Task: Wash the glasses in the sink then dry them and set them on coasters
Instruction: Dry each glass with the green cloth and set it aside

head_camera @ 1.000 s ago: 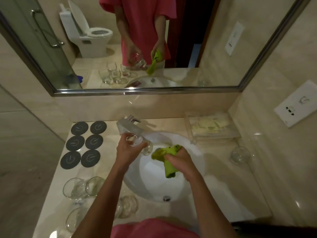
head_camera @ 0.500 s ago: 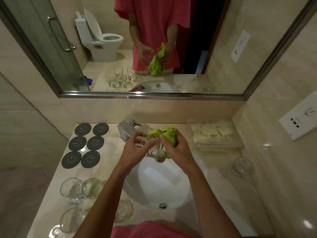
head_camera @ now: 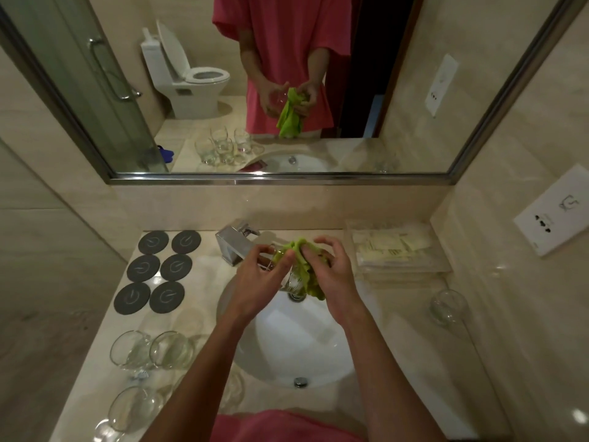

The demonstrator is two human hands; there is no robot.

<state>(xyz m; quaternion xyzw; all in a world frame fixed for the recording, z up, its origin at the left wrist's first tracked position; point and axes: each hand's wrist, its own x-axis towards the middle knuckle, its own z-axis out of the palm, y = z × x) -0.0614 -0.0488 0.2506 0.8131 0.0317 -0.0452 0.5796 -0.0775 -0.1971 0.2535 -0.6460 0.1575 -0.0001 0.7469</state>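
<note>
While the left hand [head_camera: 255, 282] grips the glass [head_camera: 288, 275] above the sink [head_camera: 318, 342], the right hand [head_camera: 331, 275] pinches the green cloth [head_camera: 306, 266] against it — drying seems under way. In this head view the glass lies tilted between both hands, base toward the person. Six dark coasters [head_camera: 156, 269] wait to the left — the left hand is nearer them. No readable writing; each coaster bears only a power-style symbol.

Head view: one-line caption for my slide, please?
Over the sink, left hand holds a glass while right hand wipes it with a green cloth; six coasters bare.
</note>
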